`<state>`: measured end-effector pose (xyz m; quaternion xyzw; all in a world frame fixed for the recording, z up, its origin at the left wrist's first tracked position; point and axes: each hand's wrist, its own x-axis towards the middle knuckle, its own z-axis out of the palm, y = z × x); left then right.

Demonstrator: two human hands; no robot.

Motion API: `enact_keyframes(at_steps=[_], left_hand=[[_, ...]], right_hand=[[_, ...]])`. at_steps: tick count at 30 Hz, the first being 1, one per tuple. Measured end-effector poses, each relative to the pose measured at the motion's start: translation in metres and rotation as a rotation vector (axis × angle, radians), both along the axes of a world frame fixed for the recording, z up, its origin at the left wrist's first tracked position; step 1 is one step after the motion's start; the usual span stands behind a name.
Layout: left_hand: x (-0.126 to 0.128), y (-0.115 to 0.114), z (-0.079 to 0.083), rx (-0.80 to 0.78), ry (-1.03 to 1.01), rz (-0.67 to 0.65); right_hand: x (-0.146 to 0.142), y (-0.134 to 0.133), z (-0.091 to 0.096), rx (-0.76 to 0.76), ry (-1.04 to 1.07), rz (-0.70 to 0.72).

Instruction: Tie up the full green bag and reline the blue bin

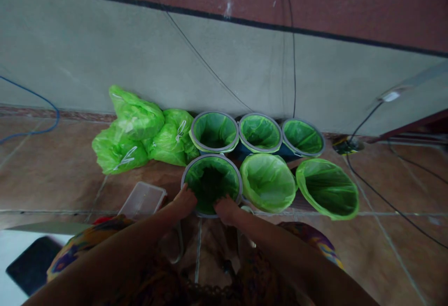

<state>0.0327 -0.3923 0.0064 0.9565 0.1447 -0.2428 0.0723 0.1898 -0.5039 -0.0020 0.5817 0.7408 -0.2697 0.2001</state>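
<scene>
A round bin [240,181] with a grey rim and a green bag lining stands right in front of me. My left hand [186,201] is at the left side of its rim, fingers reaching over the inner edge. Across the front right of the same rim lies my right hand [227,209], with its fingers bent down toward the dark inside. Shadow hides most of both hands' fingertips, so their grip is unclear. Close by on the right is another bin lined with a light green bag [269,182].
Behind stand three lined bins [214,131] along the wall. A tilted green-lined bin [329,189] is at the right. Tied green bags [138,119] lie at the left, near a clear plastic box [143,198]. Cables [385,198] cross the tiled floor; a dark flat object [33,264] rests lower left.
</scene>
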Motion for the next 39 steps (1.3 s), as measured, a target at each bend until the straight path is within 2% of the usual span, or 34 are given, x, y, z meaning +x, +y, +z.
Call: enact_keyframes(at_steps=[4,6,9,12,18,21,25,28,32,35,39], left_hand=[[-0.001,-0.009,0.002,-0.034,-0.136,-0.091],[0.001,-0.022,-0.002,-0.108,-0.146,-0.13],[0.005,-0.034,-0.008,-0.182,-0.05,-0.126],[0.007,-0.028,-0.011,-0.171,0.001,-0.048],[0.005,0.002,0.004,-0.02,-0.022,0.081],[0.003,-0.002,0.01,-0.072,-0.046,0.037],[0.007,-0.016,0.008,-0.186,-0.048,-0.046],[0.011,-0.019,0.005,-0.135,0.022,-0.026],[0.011,-0.011,0.007,-0.074,0.005,0.014],[0.007,-0.003,0.01,-0.069,0.019,-0.01],[0.007,0.008,0.014,-0.133,-0.033,0.004]], right_hand=[[-0.007,-0.004,0.01,0.116,0.049,0.0],[-0.01,-0.006,0.012,0.086,0.042,0.0],[-0.009,-0.009,0.009,-0.032,-0.025,-0.022],[-0.006,-0.009,0.003,-0.054,-0.046,-0.048],[-0.004,0.0,0.004,0.133,0.024,-0.045],[-0.004,0.002,0.008,0.175,0.03,-0.05],[0.001,0.0,0.009,0.105,-0.019,-0.048],[0.006,0.0,0.002,0.085,-0.044,-0.047],[0.007,0.002,-0.001,0.096,-0.058,-0.062],[0.001,0.003,0.01,0.137,-0.043,-0.071],[0.003,0.004,0.038,0.224,0.038,-0.117]])
